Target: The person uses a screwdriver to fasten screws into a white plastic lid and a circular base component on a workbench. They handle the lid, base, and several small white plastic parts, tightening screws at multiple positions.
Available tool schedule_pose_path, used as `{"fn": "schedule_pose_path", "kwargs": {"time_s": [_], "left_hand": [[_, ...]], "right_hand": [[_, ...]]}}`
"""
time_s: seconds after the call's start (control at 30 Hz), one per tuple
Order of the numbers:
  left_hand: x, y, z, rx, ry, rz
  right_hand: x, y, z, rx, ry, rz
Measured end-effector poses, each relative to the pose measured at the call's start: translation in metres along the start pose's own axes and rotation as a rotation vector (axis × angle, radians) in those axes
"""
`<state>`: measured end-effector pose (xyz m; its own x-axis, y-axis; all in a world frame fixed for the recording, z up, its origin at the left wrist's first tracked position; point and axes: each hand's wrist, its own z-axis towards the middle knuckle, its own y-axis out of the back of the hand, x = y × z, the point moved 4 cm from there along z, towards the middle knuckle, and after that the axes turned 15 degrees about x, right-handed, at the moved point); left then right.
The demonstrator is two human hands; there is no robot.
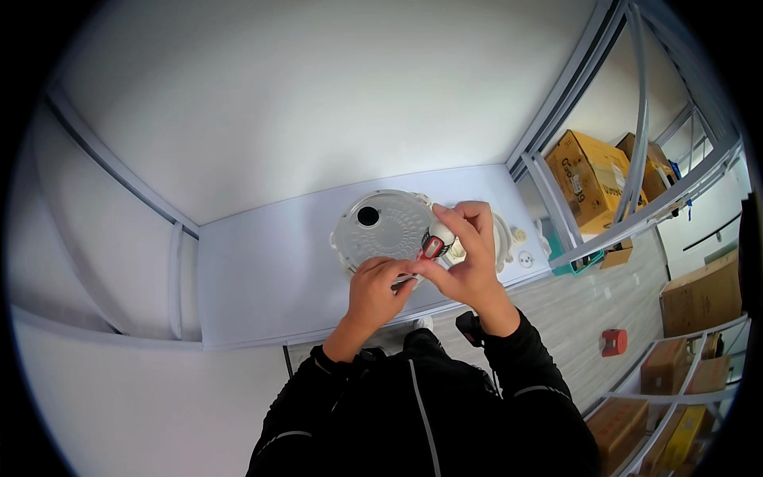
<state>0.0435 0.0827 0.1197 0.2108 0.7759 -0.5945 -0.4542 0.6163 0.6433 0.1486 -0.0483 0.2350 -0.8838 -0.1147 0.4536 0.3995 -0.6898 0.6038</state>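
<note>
Between the thumb and fingers of my right hand (470,266) is a small white bottle (435,241) with a red and black label, tilted with its lower end toward my left hand. My left hand (377,288) is closed in a pinch close to that end, its fingertips meeting my right thumb. What the left fingers pinch is hidden. Beyond both hands a large round pale-grey plastic cover (381,222) lies on the white table, with a black round spot (368,215) on its upper left. Partly behind my right hand sits a second round white part (502,238).
Small cream pieces (519,234) and a white disc (525,259) lie at the right end of the white table (262,270). A grey metal frame stands to the right, with cardboard boxes (588,179) beyond it. A red stool (613,343) is on the floor.
</note>
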Motion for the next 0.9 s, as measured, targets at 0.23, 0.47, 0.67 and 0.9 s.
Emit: {"fn": "schedule_pose_path", "kwargs": {"time_s": [0.23, 0.47, 0.67, 0.9], "left_hand": [[0.0, 0.001, -0.001, 0.026, 0.007, -0.004], [0.003, -0.002, -0.002, 0.026, 0.012, -0.013], [0.0, 0.0, -0.001, 0.044, 0.012, 0.002], [0.0, 0.0, -0.002, 0.023, 0.007, 0.016]], "right_hand": [[-0.006, -0.004, -0.003, 0.032, -0.018, 0.199], [0.005, 0.007, 0.005, -0.015, 0.002, 0.095], [-0.001, 0.003, -0.009, 0.036, -0.011, 0.071], [0.014, 0.007, 0.006, -0.013, -0.012, 0.127]]}}
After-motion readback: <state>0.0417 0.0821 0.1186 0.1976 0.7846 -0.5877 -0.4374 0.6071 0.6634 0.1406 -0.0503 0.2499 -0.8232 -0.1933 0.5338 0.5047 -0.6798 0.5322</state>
